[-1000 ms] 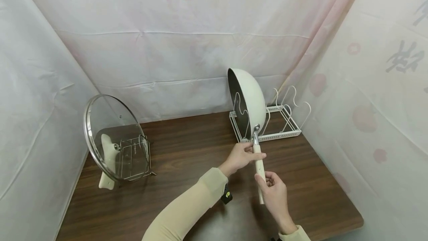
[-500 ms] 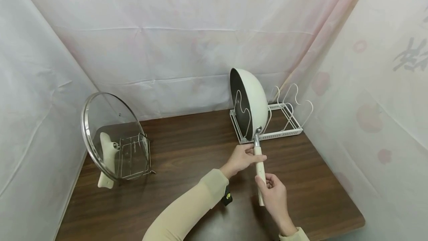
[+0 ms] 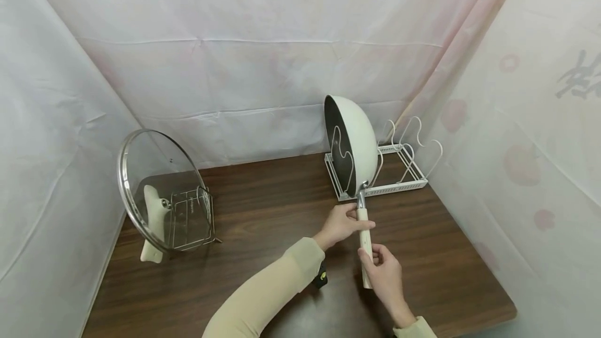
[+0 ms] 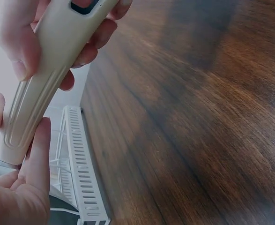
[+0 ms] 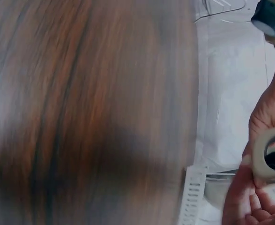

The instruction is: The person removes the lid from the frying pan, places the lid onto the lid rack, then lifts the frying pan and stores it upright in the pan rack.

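Note:
A white wok [image 3: 361, 140] with a dark inside stands on its side in the left part of a white wire rack [image 3: 396, 189]. Its cream handle [image 3: 364, 241] points towards me. Near the metal neck my left hand [image 3: 340, 225] pinches the handle between thumb and fingers. My right hand [image 3: 385, 275] grips it lower down, close to its free end. Seen from the left wrist, both hands are on the handle [image 4: 48, 75], and the rack [image 4: 83, 164] lies beyond. In the right wrist view the handle's hollow end [image 5: 263, 164] shows close up.
At the left, a glass lid [image 3: 125, 192] with a steel rim and cream handle leans upright in a small wire stand [image 3: 192, 246]. The rack's other wire dividers [image 3: 436, 155] rise right of the wok. Brown wooden table [image 3: 263, 202] below; pale curtains enclose the back and sides.
The head view has shifted slightly, so everything appears a little further right. Where the wok meets its handle sits slightly lower. Both hands keep their hold on the handle.

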Motion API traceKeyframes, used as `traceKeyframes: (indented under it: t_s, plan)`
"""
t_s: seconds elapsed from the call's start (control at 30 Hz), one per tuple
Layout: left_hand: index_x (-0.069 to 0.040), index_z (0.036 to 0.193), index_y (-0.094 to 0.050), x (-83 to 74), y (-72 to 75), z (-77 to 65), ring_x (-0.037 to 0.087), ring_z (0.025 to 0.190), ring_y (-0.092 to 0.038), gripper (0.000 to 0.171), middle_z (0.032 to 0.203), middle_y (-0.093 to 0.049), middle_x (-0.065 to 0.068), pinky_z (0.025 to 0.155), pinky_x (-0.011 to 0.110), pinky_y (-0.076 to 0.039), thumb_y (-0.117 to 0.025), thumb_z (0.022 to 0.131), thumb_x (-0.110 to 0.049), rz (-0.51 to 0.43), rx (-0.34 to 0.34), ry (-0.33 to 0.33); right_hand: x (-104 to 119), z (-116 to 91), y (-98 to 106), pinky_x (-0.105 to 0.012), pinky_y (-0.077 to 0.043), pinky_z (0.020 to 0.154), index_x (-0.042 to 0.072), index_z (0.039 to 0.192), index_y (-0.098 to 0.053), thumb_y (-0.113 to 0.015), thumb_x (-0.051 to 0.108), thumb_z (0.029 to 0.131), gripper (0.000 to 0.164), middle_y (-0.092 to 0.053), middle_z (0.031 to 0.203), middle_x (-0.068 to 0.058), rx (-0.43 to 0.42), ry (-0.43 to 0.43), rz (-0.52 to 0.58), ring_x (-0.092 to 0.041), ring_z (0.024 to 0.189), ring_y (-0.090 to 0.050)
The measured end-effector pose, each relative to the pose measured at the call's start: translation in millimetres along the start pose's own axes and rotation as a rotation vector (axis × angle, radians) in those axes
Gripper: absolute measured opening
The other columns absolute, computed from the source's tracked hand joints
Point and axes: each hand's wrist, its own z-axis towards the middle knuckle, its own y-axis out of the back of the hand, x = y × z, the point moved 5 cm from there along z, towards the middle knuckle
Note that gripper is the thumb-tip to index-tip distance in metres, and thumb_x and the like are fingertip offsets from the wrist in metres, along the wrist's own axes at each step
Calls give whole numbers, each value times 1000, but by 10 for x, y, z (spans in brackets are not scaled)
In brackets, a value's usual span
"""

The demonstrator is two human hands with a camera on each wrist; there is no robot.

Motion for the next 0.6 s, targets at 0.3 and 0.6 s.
traceKeyframes:
  t_s: [0.3,0.6]
  plan:
    - [-6,125,-70,33,95,30,9,78,-73,51,101,-78,9,79,38,-65,-88,83,-29,2,-48,17,133,87,145,-23,-52,75,7,128,-68,-71,35,97,42,-68,109,-7,7,39,-154,-16,92,-64]
    - [-2,138,-62,45,221,3,16,95,-75,68,114,-77,8,84,33,-63,-86,84,-35,32,-63,61,149,220,243,-15,-52,78,5,128,-68,-71,26,97,37,-68,109,-8,-41,90,-112,-2,89,-57]
